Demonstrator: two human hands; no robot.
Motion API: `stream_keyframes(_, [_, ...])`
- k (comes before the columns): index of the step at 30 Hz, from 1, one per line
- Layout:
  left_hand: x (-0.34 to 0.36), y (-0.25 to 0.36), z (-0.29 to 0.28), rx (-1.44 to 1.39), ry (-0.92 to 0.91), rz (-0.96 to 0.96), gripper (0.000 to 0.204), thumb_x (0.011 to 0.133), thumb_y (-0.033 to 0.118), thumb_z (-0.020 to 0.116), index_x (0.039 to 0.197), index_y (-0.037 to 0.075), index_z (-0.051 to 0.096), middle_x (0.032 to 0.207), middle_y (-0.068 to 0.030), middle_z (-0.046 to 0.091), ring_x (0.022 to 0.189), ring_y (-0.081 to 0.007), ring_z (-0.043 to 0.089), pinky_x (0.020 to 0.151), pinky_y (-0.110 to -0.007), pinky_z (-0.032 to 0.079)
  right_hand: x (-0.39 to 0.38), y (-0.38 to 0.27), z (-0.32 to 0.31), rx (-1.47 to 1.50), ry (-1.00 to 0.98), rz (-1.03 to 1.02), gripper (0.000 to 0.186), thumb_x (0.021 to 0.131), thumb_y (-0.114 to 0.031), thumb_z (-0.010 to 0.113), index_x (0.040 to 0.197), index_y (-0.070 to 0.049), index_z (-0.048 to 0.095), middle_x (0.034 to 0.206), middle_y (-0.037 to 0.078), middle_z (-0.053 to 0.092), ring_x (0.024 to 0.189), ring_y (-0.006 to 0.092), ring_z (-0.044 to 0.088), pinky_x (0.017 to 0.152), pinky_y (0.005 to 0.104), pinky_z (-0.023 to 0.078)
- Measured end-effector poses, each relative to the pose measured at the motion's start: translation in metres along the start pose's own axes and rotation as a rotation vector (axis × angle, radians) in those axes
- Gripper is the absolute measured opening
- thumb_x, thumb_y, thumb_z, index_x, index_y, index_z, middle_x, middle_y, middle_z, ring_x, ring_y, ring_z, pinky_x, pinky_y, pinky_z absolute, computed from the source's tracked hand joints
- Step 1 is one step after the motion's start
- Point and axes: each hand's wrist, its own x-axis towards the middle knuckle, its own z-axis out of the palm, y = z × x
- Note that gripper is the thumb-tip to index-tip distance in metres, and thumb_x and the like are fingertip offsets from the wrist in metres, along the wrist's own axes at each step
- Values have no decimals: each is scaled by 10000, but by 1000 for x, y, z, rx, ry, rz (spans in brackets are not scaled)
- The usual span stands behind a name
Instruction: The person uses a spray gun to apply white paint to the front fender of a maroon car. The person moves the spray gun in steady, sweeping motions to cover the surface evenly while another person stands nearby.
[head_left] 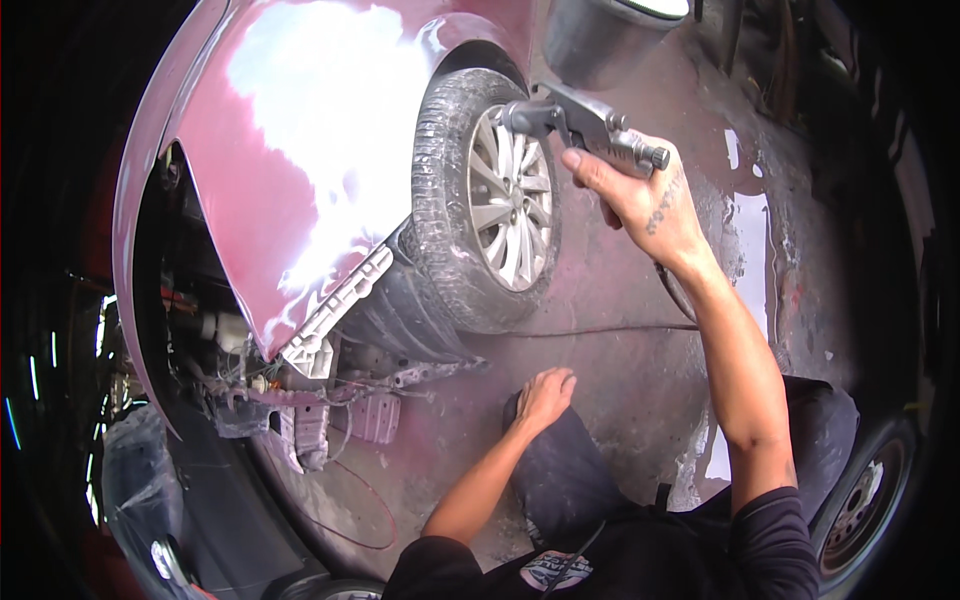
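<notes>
My right hand [655, 205] is raised in front of the car wheel, its fingers wrapped round the grip of a grey metal spray gun [590, 125]. The gun's nozzle end points left, toward the wheel and the fender. On my bent knee rests my left hand [546, 398], holding nothing, with its fingers lying over the dark trouser cloth. The car's pinkish-red fender [225, 170] stands to the left, with a large pale whitish area across its middle. Dust coats the black tire [445, 200] around the silver spoked rim [508, 205].
Below the fender, a white plastic bracket [340, 305] and exposed front parts [300, 420] show. A dark hose [610, 330] crosses the stained floor. At the top stands a grey bucket [610, 40]. Another wheel [865, 500] is at lower right, and a black car panel [235, 500] at lower left.
</notes>
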Motion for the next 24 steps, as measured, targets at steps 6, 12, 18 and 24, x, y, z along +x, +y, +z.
stream_keyframes(6, [0, -4, 2, 13, -15, -1, 313, 1010, 279, 612, 1191, 53, 731, 1192, -188, 728, 1106, -437, 672, 946, -534, 532, 16, 4, 1, 8, -21, -32, 361, 923, -250, 771, 1162, 20, 756, 910, 99, 780, 816, 110, 658, 775, 321, 532])
stream_keyframes(12, [-1, -6, 2, 11, -4, -11, 319, 1011, 285, 612, 1197, 55, 732, 1195, -182, 730, 1116, -432, 670, 951, -528, 531, 63, 10, 0, -93, 103, -40, 390, 915, -339, 751, 1109, -1, 775, 863, 140, 778, 792, 198, 712, 775, 364, 541])
stream_keyframes(18, [-1, -1, -1, 15, -13, -44, 332, 1005, 285, 613, 1203, 53, 743, 1200, -179, 737, 1121, -415, 680, 967, -506, 533, 83, 18, 5, -187, 214, -88, 385, 908, -351, 722, 1132, -42, 776, 890, 203, 768, 818, 304, 748, 795, 395, 554])
stream_keyframes(24, [1, -4, 2, 32, -24, -54, 332, 1002, 285, 617, 1205, 58, 750, 1206, -170, 742, 1125, -402, 685, 973, -492, 536, 62, 8, -3, -83, 81, -58, 406, 916, -355, 743, 1125, -9, 781, 864, 132, 778, 797, 178, 709, 776, 346, 545])
